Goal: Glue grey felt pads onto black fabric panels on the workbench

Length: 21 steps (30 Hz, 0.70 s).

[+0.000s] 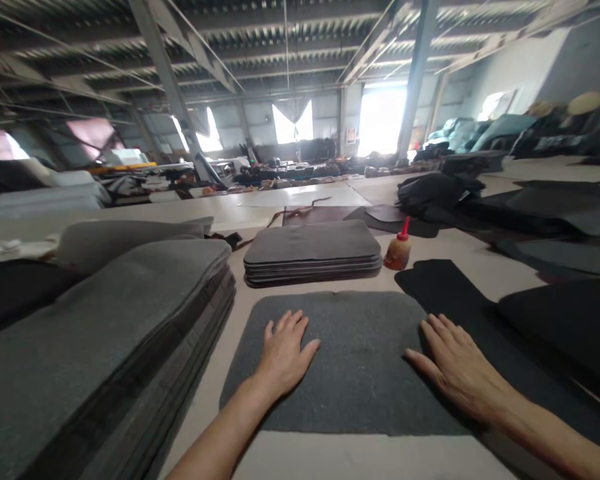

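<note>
- I have the left hand (285,353) spread on a speckled gray sheet (357,367).
- The right hand (454,363), spread too, seems to touch its edge.
- Round-cornered, it lies on the table (350,460).

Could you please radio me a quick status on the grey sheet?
Left grip open, resting on grey sheet. Right grip open, at its right edge. Sheet flat on table. Middle uncovered; stack beyond far edge.
</note>
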Available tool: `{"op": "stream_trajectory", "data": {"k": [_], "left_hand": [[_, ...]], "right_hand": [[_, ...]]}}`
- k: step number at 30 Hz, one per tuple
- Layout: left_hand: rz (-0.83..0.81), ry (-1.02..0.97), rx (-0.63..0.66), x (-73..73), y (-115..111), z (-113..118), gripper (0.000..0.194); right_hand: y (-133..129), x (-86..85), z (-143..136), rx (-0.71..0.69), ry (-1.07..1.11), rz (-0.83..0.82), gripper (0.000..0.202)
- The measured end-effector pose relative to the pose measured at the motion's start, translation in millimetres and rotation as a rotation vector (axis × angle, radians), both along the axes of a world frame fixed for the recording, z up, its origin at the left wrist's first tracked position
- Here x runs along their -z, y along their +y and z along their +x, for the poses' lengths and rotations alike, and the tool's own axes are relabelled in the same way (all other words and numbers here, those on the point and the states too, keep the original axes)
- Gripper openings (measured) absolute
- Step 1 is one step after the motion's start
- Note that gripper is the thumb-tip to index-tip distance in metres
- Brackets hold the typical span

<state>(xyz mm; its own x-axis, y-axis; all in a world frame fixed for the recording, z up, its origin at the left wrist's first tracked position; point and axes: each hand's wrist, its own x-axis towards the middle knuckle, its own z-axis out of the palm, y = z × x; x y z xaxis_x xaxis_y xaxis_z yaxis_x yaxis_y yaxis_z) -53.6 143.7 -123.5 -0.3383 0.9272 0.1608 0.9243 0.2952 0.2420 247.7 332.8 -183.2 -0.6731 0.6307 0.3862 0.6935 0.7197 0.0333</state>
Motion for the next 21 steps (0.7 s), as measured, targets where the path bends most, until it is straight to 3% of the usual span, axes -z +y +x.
{"op": "stream_trajectory", "data": {"k": [2,5,7,9,11,15,18,21], "left_hand": [[0.019,0.022,0.037,-10.2,9.0,4.0,0.038],[0.042,0.047,0.222,-23.6,36.8,9.1,0.031],[0.049,0.048,0.337,-25.7,60.1,9.3,0.028],[0.066,0.044,0.378,-20.9,80.4,6.8,0.022],[0.099,0.034,0.365,-11.3,93.1,3.0,0.017],[0.166,0.004,0.311,7.0,96.3,-2.5,0.021],[0.171,-0.013,0.274,11.5,92.8,-3.1,0.027],[0.157,-0.018,0.243,11.1,92.7,-2.6,0.037]], "right_hand": [[-4.7,-19.2,-11.8,-0.122,0.036,-0.023,0.079],[-11.5,-61.1,-51.4,-0.342,0.044,-0.132,0.053],[-11.0,-84.1,-84.8,-0.428,0.026,-0.23,0.037],[-5.5,-93.9,-115.4,-0.431,0.029,-0.267,0.029],[2.0,-89.1,-137.5,-0.415,0.046,-0.267,0.03],[8.9,-56.4,-152.7,-0.433,0.09,-0.25,0.03],[7.0,-37.5,-151.5,-0.438,0.104,-0.23,0.038],[6.5,-30.4,-150.9,-0.425,0.09,-0.219,0.047]]}}
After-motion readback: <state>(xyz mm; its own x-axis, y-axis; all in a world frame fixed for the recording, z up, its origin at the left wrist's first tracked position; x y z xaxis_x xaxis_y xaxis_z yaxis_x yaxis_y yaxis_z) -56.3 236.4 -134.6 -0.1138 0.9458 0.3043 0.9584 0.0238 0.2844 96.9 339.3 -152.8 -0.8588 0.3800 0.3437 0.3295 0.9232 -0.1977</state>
